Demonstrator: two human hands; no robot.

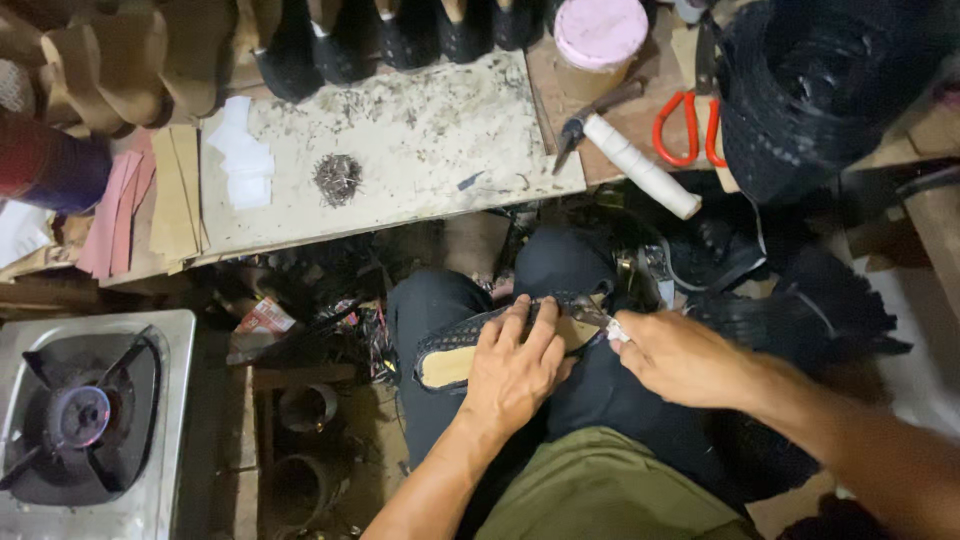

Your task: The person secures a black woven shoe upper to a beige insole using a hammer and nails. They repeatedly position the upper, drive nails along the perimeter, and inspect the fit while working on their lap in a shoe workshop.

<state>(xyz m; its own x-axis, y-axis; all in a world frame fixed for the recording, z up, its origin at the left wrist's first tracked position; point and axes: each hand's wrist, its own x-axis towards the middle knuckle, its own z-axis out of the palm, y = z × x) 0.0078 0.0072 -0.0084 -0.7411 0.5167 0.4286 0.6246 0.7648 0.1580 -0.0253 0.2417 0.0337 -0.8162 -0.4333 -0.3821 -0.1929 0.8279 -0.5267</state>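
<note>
**Black woven shoe upper pinned on the lap**

Black woven shoe upper with tan insole [500,338] lies across the knees, left hand [515,365] pressed flat over it, fingers spread. Right hand [680,355] closes its grip on a small metal tool [605,322] at the shoe's end. Beyond, the speckled white desk [420,140] carries a heap of small nails [337,178], white-handled hammer [630,160], red-handled scissors [688,125]. Grey gas stove [85,420] sits low left.

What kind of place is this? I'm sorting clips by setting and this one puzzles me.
Most likely a small shoemaking workshop. The left hand presses a black woven shoe upper with a tan insole on the person's lap, black shoes line the worn workboard, and red-handled scissors lie close by.
</note>
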